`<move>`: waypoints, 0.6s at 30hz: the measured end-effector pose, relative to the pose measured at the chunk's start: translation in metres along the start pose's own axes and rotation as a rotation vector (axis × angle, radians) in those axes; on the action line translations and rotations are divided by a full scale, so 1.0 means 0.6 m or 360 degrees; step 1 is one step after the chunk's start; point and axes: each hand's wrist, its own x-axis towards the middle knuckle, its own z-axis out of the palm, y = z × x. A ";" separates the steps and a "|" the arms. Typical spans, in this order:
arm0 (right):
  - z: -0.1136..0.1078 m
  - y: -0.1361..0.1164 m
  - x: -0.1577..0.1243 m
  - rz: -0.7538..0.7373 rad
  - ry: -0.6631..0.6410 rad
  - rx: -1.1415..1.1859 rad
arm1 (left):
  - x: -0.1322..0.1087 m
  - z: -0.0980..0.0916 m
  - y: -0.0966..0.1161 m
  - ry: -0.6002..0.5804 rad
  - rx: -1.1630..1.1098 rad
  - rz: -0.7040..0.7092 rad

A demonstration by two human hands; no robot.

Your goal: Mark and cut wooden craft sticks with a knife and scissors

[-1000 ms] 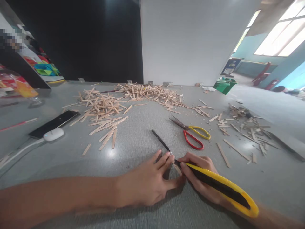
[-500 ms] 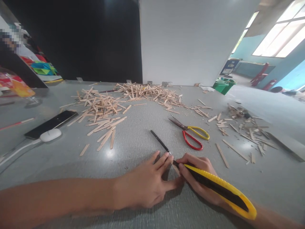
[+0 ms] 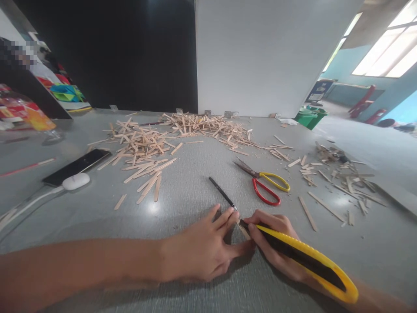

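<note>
Right grip point(image 3: 276, 257) well forward on cutter point(image 3: 312, 252)

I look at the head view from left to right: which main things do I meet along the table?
Plastic bottle → black smartphone → left hand → right hand → rightmost wooden scraps.

The person's right grip point(image 3: 280, 260) holds a yellow knife point(image 3: 302, 253) to a wooden stick point(image 3: 245, 233) steadied on the surface point(image 3: 192, 204) by the left grip point(image 3: 202, 250).
</note>
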 end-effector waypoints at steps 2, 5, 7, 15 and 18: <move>0.001 0.003 0.000 -0.0030 -0.0035 0.0014 | 0.000 0.001 0.000 -0.0013 0.0001 -0.0001; 0.001 0.005 0.002 -0.0048 -0.0063 0.0027 | 0.000 0.002 0.000 -0.0029 -0.0014 -0.0015; 0.000 0.005 0.003 -0.0038 -0.0068 0.0028 | -0.001 0.001 0.001 -0.0037 -0.0034 -0.0027; -0.006 0.009 -0.002 -0.0053 -0.0151 0.0071 | 0.000 -0.005 0.002 -0.0148 -0.0102 -0.0057; -0.006 0.010 -0.003 -0.0069 -0.0176 0.0096 | 0.001 -0.006 0.001 -0.0154 -0.0125 -0.0059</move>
